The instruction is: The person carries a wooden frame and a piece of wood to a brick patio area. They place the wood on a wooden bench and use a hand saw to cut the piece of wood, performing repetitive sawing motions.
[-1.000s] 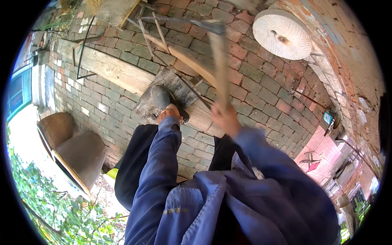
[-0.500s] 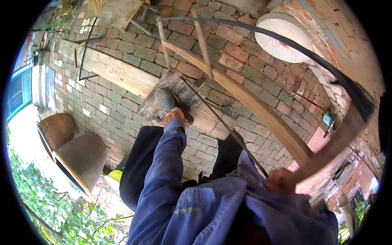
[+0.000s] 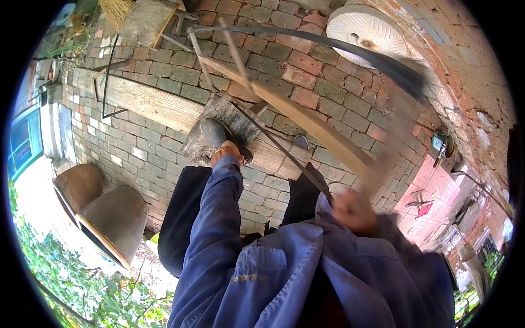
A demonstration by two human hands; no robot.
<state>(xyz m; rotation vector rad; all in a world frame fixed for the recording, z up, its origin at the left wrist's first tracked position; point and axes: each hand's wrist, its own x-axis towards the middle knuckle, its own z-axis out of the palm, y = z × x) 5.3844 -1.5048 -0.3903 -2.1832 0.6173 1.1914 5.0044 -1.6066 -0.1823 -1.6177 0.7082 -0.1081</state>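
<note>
My right hand (image 3: 355, 212), blurred, is closed round the near end of a large wooden frame saw. The saw's thin blade (image 3: 284, 146) runs diagonally past a rough, weathered wood slab (image 3: 196, 136); whether it is in a cut I cannot tell. Its long middle beam (image 3: 306, 117) and a dark strap (image 3: 361, 52) lie beyond the blade. The slab rests across a long plank (image 3: 156, 104). One grey shoe (image 3: 213, 131) stands on the slab. My left hand (image 3: 224, 155) is down beside that shoe, over the slab's near edge, its fingers mostly hidden.
A round millstone (image 3: 363, 35) leans by the wall at the far right. Two large brown pots (image 3: 115, 224) lie at the left, near green leaves. A small wooden stool (image 3: 146, 23) stands at the far left. Brick paving (image 3: 158, 147) surrounds the plank.
My right hand has pushed the saw forward and to the left, and the saw's far end now reaches farther past the slab. My left hand and the shoe stay on the slab.
</note>
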